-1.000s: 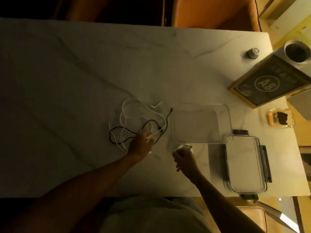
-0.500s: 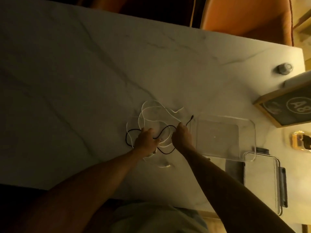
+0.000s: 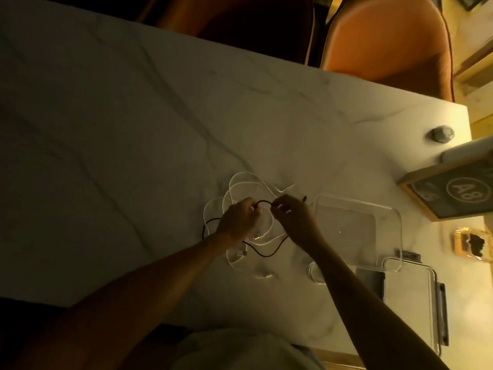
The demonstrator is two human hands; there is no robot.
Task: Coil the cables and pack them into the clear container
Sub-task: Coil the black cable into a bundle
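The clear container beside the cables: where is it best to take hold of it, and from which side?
Grip the clear container by its left rim, coming from above. It stands open with nothing visible inside, and that edge is nearest the right hand. Its lid blocks the near right corner.

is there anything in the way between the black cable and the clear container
Nothing visible. Both the left hand and right hand pinch the black cable, right beside the open clear container. Its lid lies off to the near side. The white cable is tangled with it, though.
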